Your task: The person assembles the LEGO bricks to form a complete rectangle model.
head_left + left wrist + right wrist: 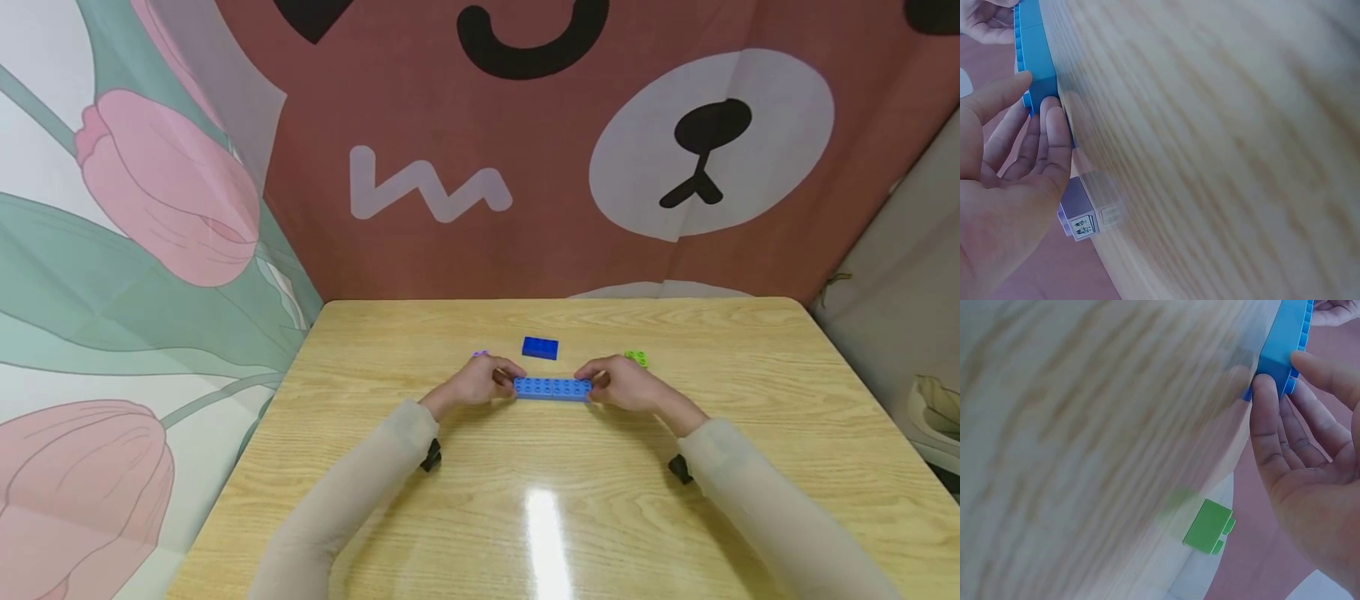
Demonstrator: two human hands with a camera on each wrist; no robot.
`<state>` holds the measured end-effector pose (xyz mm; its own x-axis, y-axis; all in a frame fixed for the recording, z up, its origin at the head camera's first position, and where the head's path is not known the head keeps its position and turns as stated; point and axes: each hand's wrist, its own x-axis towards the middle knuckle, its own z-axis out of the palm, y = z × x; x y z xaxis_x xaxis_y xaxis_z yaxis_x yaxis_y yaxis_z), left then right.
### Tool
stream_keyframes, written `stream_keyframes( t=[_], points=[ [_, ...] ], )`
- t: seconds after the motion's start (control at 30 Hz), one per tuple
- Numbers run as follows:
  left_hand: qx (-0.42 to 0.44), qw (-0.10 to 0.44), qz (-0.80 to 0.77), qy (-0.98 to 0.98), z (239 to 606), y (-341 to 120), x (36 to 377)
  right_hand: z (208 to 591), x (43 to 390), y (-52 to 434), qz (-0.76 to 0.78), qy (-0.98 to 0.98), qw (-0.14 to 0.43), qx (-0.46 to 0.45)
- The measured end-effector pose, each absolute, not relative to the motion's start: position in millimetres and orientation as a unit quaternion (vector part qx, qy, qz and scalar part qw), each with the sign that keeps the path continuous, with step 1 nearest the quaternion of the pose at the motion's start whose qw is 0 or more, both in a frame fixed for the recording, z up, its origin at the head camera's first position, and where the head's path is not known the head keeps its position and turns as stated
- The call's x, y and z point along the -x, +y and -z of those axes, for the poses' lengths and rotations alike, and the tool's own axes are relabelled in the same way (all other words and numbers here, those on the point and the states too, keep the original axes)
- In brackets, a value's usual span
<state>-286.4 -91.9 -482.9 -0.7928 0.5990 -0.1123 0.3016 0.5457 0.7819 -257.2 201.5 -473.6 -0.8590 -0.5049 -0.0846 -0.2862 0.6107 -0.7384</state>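
The two hands were drawn narrow at opposite ends of one straight row, the left hand [478, 380] pinching a light blue, rectangular, studded plastic brick [533, 388] and the right hand [624, 384] pinching a matching light blue plastic brick [572, 390]; the pair met end to end at a thin seam, studs upward, near the middle of the pale wood-grain counter [465, 517], though whether their undersides rested fully on it I could not tell. That seam looked the likeliest weak point; no other brick was seen bridging it from above, so if nothing joined the pair beneath, a slight outward pull would probably open a gap, and uneven lifting could make the row hinge. Too hard an inward squeeze might buckle the row at the seam; a fingertip grip confined to the outer ends left little to resist twisting. Behind the row sat a dark blue, rectangular plastic brick [540, 348], apart from it; a forward shove could bump it out of place. A small purple plastic brick [1083, 209] lay close by the left hand, and a small lime-green plastic brick [1209, 526] near the right; a careless backhand sweep could knock either one aside.
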Motion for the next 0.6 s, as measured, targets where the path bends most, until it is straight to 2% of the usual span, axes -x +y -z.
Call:
stream_keyframes(
  t=[0.2,0.6],
  points=[
    [-0.268,0.188,-0.401,0.856,481,-92,286,470,260,205,0.390,0.880,0.151,0.223],
    [-0.265,0.190,-0.398,0.857,483,-93,286,463,277,194,0.372,0.902,0.077,0.204]
  ],
)
